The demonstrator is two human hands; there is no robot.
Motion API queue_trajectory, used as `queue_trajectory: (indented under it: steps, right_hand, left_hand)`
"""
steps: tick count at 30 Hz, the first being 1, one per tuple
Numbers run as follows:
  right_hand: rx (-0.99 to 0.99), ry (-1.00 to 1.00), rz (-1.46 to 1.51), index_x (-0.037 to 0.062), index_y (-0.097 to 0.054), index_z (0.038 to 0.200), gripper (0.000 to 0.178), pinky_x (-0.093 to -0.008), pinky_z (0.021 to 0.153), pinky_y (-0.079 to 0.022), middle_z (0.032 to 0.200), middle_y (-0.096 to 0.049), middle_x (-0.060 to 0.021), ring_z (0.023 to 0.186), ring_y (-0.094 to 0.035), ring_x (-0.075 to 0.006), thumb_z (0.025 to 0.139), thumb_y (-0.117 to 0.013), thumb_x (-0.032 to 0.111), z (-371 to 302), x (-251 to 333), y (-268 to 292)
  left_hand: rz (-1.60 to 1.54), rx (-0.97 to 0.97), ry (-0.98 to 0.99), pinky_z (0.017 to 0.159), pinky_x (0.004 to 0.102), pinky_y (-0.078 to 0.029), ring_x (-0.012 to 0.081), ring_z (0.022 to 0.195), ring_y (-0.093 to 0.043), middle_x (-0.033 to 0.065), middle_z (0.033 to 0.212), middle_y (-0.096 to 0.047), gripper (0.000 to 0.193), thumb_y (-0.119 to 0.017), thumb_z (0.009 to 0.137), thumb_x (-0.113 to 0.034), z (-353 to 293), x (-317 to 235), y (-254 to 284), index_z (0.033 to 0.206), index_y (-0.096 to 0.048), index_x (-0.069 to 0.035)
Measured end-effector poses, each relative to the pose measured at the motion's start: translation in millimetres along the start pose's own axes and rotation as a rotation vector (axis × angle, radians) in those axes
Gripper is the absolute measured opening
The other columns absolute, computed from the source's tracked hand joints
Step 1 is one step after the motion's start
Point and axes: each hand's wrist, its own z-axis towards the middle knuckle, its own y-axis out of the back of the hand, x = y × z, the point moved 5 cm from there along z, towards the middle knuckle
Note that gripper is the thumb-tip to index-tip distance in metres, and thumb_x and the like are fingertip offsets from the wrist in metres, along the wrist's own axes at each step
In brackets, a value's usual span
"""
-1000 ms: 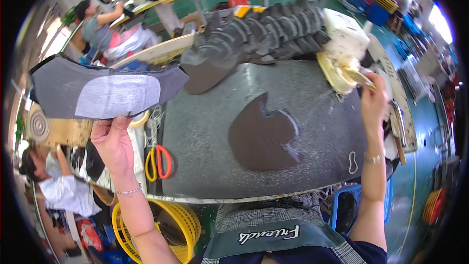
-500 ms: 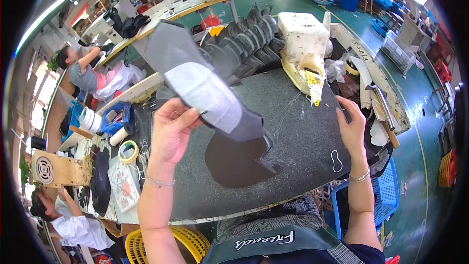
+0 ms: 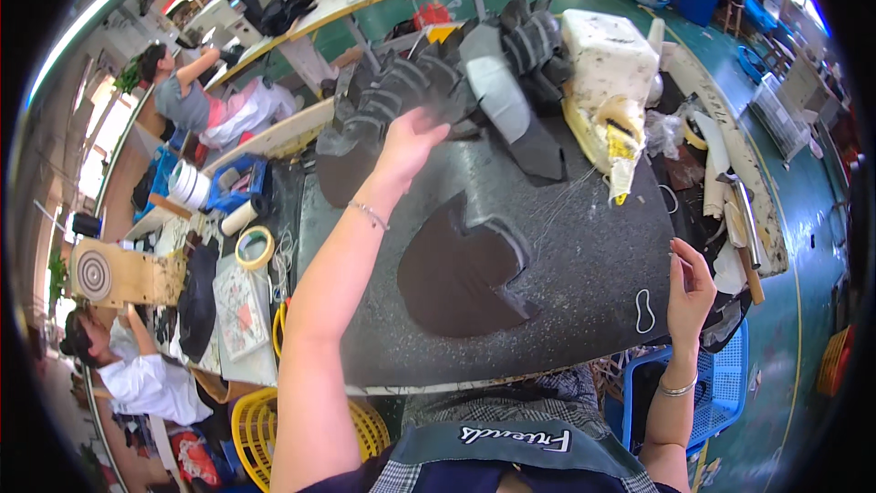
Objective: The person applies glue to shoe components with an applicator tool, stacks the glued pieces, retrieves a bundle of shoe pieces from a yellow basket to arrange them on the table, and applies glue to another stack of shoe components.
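Observation:
My left hand [image 3: 412, 148] reaches over the far left of the dark work board [image 3: 584, 283], beside a row of overlapping grey cut pieces [image 3: 397, 91]. Motion smears its fingers. A grey piece with a pale patch [image 3: 500, 96] leans against that row, apart from my hand. On the middle of the board lies a dark brown rounded piece [image 3: 456, 274] with notches in its edge. Another brown piece [image 3: 345, 178] shows left of my left wrist. My right hand [image 3: 691, 297] hovers at the board's right edge, thumb and fingertips together; anything between them is too small to make out.
A stained white container with a yellow nozzle [image 3: 610, 55] stands at the back right. A hammer [image 3: 744, 219] lies in the right side tray. Tape [image 3: 255, 247] and a blue bin [image 3: 239, 184] sit left. Baskets, yellow [image 3: 255, 424] and blue [image 3: 721, 393], flank me. Two people work at left.
The patched grey piece has left my left hand and rests against the row. That hand has moved away and to the right. My right hand has drawn nearer, its fingers closing.

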Motion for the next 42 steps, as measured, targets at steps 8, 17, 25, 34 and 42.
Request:
queue_trajectory:
  steps: [8,17,25,34,42]
  right_hand:
    - [0.384,0.161,0.013,0.0007,-0.071,0.104,0.020,-0.0297,0.082,-0.052,0.097,-0.070,-0.0113,0.089,-0.067,-0.0184,0.085,-0.067,-0.005,-17.9,60.9,-66.2]
    - [0.776,0.667,-0.116,0.0007,-0.068,0.103,0.035,-0.0391,0.083,-0.053,0.106,-0.067,-0.0104,0.095,-0.062,-0.0297,0.069,-0.079,0.005,-76.7,118.0,-142.4]
    - [0.756,0.719,-0.162,0.0006,-0.068,0.100,0.035,-0.0407,0.081,-0.052,0.106,-0.066,-0.0112,0.092,-0.060,-0.0307,0.067,-0.079,0.008,-94.5,124.0,-168.8]
    - [0.770,0.696,-0.043,-0.0004,-0.069,0.097,0.022,-0.0412,0.089,-0.046,0.108,-0.067,-0.0130,0.100,-0.058,-0.0321,0.077,-0.070,-0.009,-127.7,131.8,-168.6]
    - [1.144,0.855,0.056,0.0013,-0.066,0.111,0.033,-0.0452,0.096,-0.044,0.120,-0.063,-0.0155,0.110,-0.056,-0.0351,0.078,-0.070,-0.005,-225.2,210.2,-250.7]
  left_hand:
    - [-0.057,0.006,0.294,0.098,0.0372,-0.051,0.0243,0.121,-0.056,0.0233,0.141,-0.049,0.078,-0.073,0.088,-0.011,-135.5,46.6,67.0,0.149,-0.029,0.007]
    - [0.033,0.062,0.304,0.097,0.0349,-0.051,0.0246,0.120,-0.056,0.0217,0.133,-0.053,0.080,-0.080,0.083,-0.015,-160.8,74.3,36.5,0.145,-0.036,0.008]
    - [0.527,-0.127,-0.094,0.097,0.0438,-0.049,0.0402,0.111,-0.061,0.0248,0.124,-0.061,0.059,-0.075,0.086,-0.025,-188.7,64.0,26.0,0.133,-0.051,0.001]
    - [0.683,-1.159,-0.095,0.098,0.0394,-0.044,0.0300,0.112,-0.055,0.0152,0.121,-0.057,0.044,-0.072,0.082,-0.004,-399.9,85.2,141.7,0.124,-0.059,-0.004]
    - [0.358,-1.406,1.241,0.107,0.0493,-0.038,0.0414,0.127,-0.046,0.0253,0.135,-0.048,0.077,-0.076,0.078,-0.025,-672.7,361.0,165.5,0.141,-0.039,-0.003]
